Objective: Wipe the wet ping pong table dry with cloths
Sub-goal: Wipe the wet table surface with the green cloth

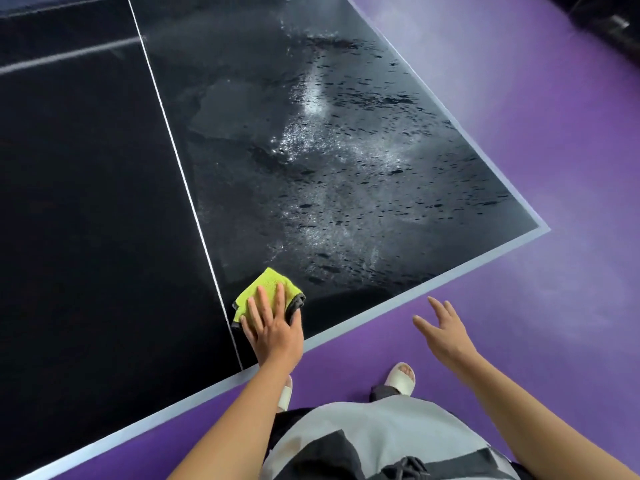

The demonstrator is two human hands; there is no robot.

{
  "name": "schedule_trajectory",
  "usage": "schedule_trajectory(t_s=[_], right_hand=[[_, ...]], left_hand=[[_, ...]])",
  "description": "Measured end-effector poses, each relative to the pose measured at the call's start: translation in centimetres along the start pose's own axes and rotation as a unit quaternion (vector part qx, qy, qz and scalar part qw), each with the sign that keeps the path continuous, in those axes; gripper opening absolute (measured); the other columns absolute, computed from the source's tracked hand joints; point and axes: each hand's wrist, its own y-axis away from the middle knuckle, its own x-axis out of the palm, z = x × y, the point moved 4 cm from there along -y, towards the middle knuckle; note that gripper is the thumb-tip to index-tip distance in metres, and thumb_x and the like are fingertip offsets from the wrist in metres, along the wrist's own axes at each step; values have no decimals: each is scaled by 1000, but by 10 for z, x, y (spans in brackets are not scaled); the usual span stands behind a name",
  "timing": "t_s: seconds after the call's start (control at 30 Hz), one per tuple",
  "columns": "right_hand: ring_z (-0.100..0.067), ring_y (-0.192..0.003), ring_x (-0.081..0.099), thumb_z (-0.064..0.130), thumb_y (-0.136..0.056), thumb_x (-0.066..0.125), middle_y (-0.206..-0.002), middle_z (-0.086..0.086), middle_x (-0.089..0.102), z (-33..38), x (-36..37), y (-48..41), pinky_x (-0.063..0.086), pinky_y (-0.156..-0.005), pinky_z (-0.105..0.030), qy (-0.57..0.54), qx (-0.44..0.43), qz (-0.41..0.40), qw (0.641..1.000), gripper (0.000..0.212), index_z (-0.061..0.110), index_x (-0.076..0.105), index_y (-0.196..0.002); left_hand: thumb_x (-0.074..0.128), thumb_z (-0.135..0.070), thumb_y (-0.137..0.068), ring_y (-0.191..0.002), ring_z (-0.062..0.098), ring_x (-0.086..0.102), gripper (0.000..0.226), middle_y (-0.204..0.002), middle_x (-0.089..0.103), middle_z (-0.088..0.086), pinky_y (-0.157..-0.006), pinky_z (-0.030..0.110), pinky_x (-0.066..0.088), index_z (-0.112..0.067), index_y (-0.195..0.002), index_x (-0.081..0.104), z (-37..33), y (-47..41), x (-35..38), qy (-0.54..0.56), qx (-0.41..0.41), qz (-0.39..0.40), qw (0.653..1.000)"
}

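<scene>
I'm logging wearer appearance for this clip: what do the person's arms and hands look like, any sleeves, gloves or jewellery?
Both forearms are bare, with no sleeves in view. The left hand and right hand wear no gloves, and no rings, watch or wristbands show.

One worktop [104,202], one yellow-green cloth [266,284], two hands: left hand [273,327], right hand [445,329]. Two white sandals: left sandal [285,393], right sandal [401,377].

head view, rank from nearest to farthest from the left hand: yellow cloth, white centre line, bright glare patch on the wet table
1. yellow cloth, under the left hand
2. white centre line, just left of the cloth
3. bright glare patch, far up the wet half
</scene>
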Motion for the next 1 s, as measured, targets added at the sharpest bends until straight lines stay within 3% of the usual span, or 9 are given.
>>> schedule_trajectory(t_s=[0.2, 0.53, 0.7, 0.83, 0.93, 1.0], right_hand=[[-24, -154, 13, 49, -98, 53, -168, 0, 11, -55, -99, -61, 27, -117, -58, 14, -52, -35, 998, 67, 33, 24, -157], [-21, -152, 22, 46, -98, 55, -167, 3, 12, -166, -198, -99, 33, -115, -47, -119, 10, -31, 992, 66, 32, 26, -157], [-21, -153, 18, 48, -98, 54, -168, 3, 10, -181, -248, -155, 28, -119, -48, -104, 3, -24, 994, 68, 34, 23, -157], [-17, -153, 18, 46, -98, 55, -167, 6, 11, -176, -316, -219, 25, -119, -45, -96, -15, -26, 995, 67, 36, 24, -157], [-12, -153, 13, 42, -99, 56, -167, 6, 12, -168, -366, -259, 22, -119, -39, -96, -23, -25, 995, 66, 34, 26, -157], [-9, -153, 11, 40, -99, 56, -167, 6, 14, -165, -397, -280, 20, -119, -35, -102, -22, -21, 994, 65, 33, 27, -157]], left_hand=[[27, -56, -104, -153, 22, -22, 67, -165, -27, -5, -123, 47, -13, -45, -153, -18, -135, 6, 38, -28, 21, 30, 999], [28, -56, -104, -152, 20, -25, 68, -164, -29, -6, -122, 48, -15, -47, -154, -17, -348, -8, 97, -71, 123, 100, 985], [26, -59, -103, -150, 19, -28, 68, -161, -33, -9, -120, 48, -20, -49, -152, -18, -456, -19, 132, -100, 209, 130, 964], [3, -73, -85, -146, 15, -35, 73, -153, -40, -13, -116, 46, -27, -50, -150, -21, -530, -28, 160, -98, 262, 153, 948], [8, -69, -92, -144, 13, -37, 67, -155, -39, -15, -113, 43, -31, -50, -150, -19, -582, -32, 177, -93, 283, 169, 939], [22, -57, -103, -148, 15, -32, 61, -163, -26, -14, -116, 44, -28, -46, -157, -5, -620, -33, 184, -83, 305, 211, 925]])
